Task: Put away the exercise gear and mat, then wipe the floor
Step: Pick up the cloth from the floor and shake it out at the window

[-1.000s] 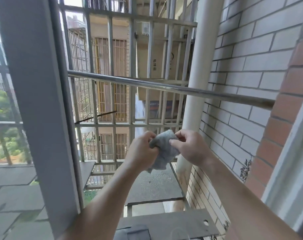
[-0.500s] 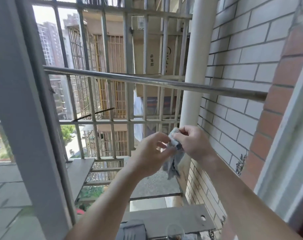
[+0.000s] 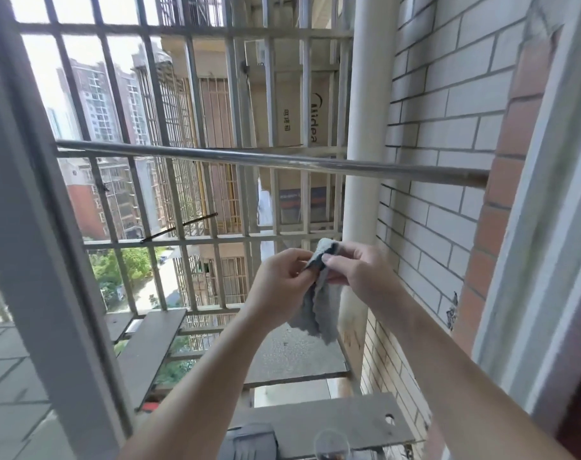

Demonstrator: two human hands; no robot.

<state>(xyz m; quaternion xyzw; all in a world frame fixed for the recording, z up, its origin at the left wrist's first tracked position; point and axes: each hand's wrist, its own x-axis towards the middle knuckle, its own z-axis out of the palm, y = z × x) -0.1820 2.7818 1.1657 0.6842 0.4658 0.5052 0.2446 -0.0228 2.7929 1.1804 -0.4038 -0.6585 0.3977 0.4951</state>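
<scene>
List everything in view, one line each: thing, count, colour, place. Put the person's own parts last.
cloth: one, grey, pinched at its top between both hands, hanging down, out past the window.
metal rail: one, silver, level across the opening above the hands, running to the brick wall.
window grille: one, pale grey bars, beyond the rail.
drainpipe: one, white, upright beside the wall.
brick wall: one, white with a red-brown edge, right.
window frame: one, grey, left.
ledge plate: one, grey, with a hole, bottom centre.
left hand: one, gripping the cloth's top edge.
right hand: one, gripping the cloth's top corner.
</scene>
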